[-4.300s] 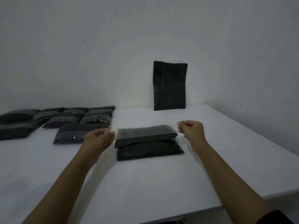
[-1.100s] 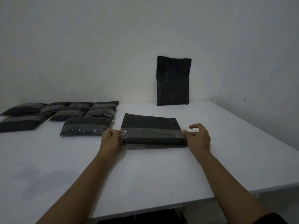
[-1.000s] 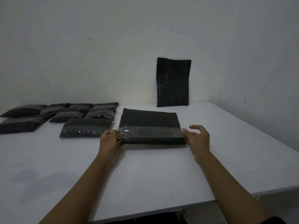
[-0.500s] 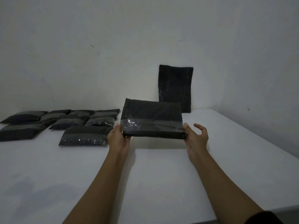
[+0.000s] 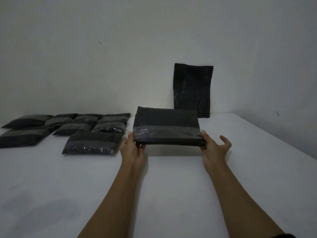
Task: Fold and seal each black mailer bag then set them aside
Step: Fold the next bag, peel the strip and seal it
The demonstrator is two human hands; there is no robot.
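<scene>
A folded black mailer bag [image 5: 165, 124] with a clear tape band across its front is lifted off the white table [image 5: 163, 186], tilted so that its top faces me. My left hand [image 5: 133, 148] grips its left end, thumb on the tape. My right hand [image 5: 213, 150] pinches the right end with the thumb on top, and one finger sticks out free to the right. A flat, unfolded black mailer bag [image 5: 192, 90] leans upright against the back wall, behind the held bag.
Several sealed black bags lie in rows at the back left of the table, the nearest one [image 5: 91, 143] just left of my left hand. The table's right edge [image 5: 291, 143] runs diagonally toward the wall.
The taped bag lay on the table a second ago with my hands at its ends. Both hands have since lifted it off the surface and tilted it up.
</scene>
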